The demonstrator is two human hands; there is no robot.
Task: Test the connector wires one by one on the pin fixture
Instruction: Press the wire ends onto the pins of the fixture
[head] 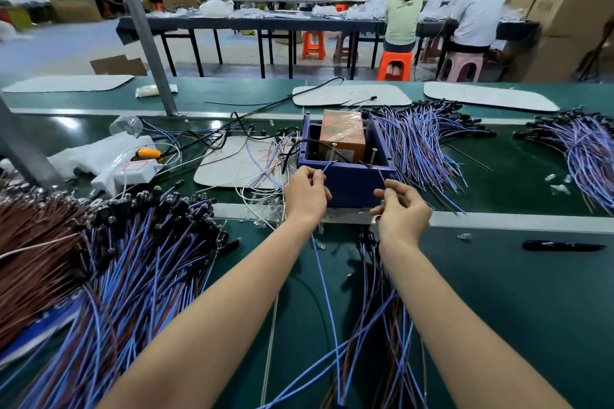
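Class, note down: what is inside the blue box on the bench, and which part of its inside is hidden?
Inside the blue box stand an orange wrapped block and two thin upright pins; a black cable loops in. The front wall hides the floor and the block's base.

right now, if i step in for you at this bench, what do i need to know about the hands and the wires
The left hand pinches a blue wire, its tip raised toward the pins in the blue fixture box; whether it touches a pin cannot be told.
The right hand pinches a dark wire over the box's near wall.
An orange block sits in the box behind the pins.
Done and left cannot be told: a large wire pile lies at the left, a wire fan right of the box.
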